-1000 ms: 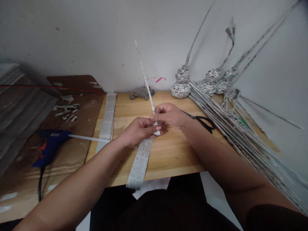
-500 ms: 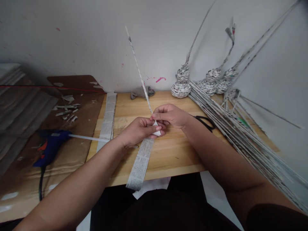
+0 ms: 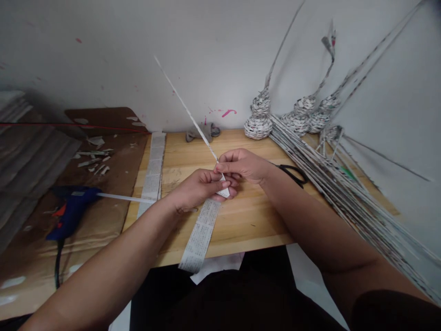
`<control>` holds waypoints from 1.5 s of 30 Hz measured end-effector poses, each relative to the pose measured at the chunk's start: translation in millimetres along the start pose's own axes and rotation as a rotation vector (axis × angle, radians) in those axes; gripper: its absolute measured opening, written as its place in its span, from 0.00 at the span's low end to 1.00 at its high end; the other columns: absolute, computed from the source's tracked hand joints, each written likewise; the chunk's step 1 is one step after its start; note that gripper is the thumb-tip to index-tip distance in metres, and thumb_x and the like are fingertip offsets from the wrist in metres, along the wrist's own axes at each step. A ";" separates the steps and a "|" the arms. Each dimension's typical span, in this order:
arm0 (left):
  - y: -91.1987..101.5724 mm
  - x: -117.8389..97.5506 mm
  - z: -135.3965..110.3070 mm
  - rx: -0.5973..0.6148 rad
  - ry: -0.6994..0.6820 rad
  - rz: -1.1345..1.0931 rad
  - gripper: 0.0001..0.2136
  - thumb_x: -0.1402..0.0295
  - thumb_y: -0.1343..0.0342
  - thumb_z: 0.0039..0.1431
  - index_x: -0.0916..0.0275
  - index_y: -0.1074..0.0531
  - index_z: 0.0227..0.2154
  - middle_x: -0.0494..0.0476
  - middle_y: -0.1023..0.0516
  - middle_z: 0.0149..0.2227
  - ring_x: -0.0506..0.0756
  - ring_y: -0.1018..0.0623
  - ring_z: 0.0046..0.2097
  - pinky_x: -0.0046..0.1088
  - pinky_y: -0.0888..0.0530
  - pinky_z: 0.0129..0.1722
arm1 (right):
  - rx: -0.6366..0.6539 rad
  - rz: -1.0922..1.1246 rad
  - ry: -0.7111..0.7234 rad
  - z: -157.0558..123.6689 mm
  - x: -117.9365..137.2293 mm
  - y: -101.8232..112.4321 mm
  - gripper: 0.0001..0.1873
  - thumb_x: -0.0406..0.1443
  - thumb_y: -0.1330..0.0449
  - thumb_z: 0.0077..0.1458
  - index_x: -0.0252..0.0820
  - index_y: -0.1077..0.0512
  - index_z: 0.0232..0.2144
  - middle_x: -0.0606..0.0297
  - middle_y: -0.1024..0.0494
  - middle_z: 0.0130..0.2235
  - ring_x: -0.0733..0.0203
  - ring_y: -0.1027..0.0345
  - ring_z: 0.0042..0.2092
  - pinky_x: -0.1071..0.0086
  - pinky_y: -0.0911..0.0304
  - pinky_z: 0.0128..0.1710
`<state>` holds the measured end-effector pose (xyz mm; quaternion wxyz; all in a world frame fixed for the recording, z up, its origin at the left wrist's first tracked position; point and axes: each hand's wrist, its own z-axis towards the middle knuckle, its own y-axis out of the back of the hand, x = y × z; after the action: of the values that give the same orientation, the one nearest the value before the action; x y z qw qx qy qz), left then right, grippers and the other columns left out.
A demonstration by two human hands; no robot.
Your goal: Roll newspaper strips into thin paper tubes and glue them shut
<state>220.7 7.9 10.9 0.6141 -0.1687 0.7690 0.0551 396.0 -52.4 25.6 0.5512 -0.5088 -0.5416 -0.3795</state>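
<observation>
Both my hands meet over the middle of the wooden table (image 3: 248, 220). My left hand (image 3: 196, 187) is closed, pinching the upper end of a flat newspaper strip (image 3: 200, 234) that trails down over the table's front edge. My right hand (image 3: 243, 164) is closed on a thin rolled paper stick (image 3: 186, 108), which slants up and to the left from my fingers toward the wall. The strip is being wound onto the stick where my fingertips touch.
A blue glue gun (image 3: 70, 212) lies on brown cardboard at the left. A second newspaper strip (image 3: 153, 170) lies flat. Black scissors (image 3: 292, 174) rest behind my right wrist. Several rolled paper sticks (image 3: 347, 197) and woven paper forms (image 3: 257, 122) fill the right. A grey rag (image 3: 201, 132) sits by the wall.
The rolled stick's far tip has swung from pointing nearly straight up to slanting well to the left. Both hands stay in the same place, still pinched together.
</observation>
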 end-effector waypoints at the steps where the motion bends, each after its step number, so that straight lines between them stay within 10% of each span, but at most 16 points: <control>1: -0.5 -0.6 -0.2 -0.004 -0.003 0.002 0.16 0.60 0.38 0.57 0.63 0.22 0.46 0.60 0.18 0.39 0.54 0.21 0.43 0.30 0.25 0.41 | -0.019 0.007 0.009 0.8 -1.5 0.1 0.16 0.43 0.32 0.50 0.35 0.29 0.26 0.72 0.30 0.16 0.74 0.41 0.16 0.81 0.49 0.13; 22: -1.5 2.1 1.6 0.026 -0.051 0.052 0.13 0.62 0.40 0.58 0.63 0.22 0.44 0.58 0.19 0.40 0.54 0.21 0.43 0.31 0.25 0.43 | -0.151 -0.181 0.015 -2.8 2.5 -6.7 0.20 0.45 0.31 0.49 0.37 0.33 0.23 0.72 0.31 0.16 0.73 0.41 0.16 0.80 0.50 0.13; 30: -0.5 2.1 1.1 0.079 -0.059 0.005 0.14 0.62 0.39 0.58 0.63 0.23 0.44 0.58 0.19 0.38 0.54 0.21 0.42 0.32 0.24 0.42 | 0.075 -0.098 -0.008 -4.1 4.0 2.8 0.16 0.44 0.34 0.53 0.35 0.28 0.29 0.72 0.29 0.16 0.73 0.40 0.16 0.80 0.49 0.15; 39: -0.6 1.9 0.1 0.092 -0.028 0.037 0.16 0.59 0.40 0.59 0.63 0.24 0.45 0.60 0.19 0.39 0.56 0.21 0.44 0.36 0.24 0.44 | -0.086 -0.073 0.022 -1.9 0.6 -6.9 0.19 0.43 0.30 0.48 0.38 0.34 0.23 0.73 0.31 0.14 0.72 0.41 0.15 0.80 0.48 0.13; 45: 0.2 3.4 0.3 0.098 -0.033 -0.004 0.15 0.61 0.40 0.59 0.64 0.24 0.46 0.61 0.19 0.39 0.55 0.21 0.43 0.36 0.24 0.44 | 0.050 -0.040 -0.033 -4.3 2.4 -2.1 0.16 0.43 0.33 0.52 0.38 0.31 0.26 0.73 0.29 0.16 0.72 0.40 0.14 0.80 0.49 0.12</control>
<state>220.3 7.5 7.5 0.6344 -0.1389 0.7602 0.0188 395.1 -56.6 28.7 0.5470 -0.4902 -0.5700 -0.3684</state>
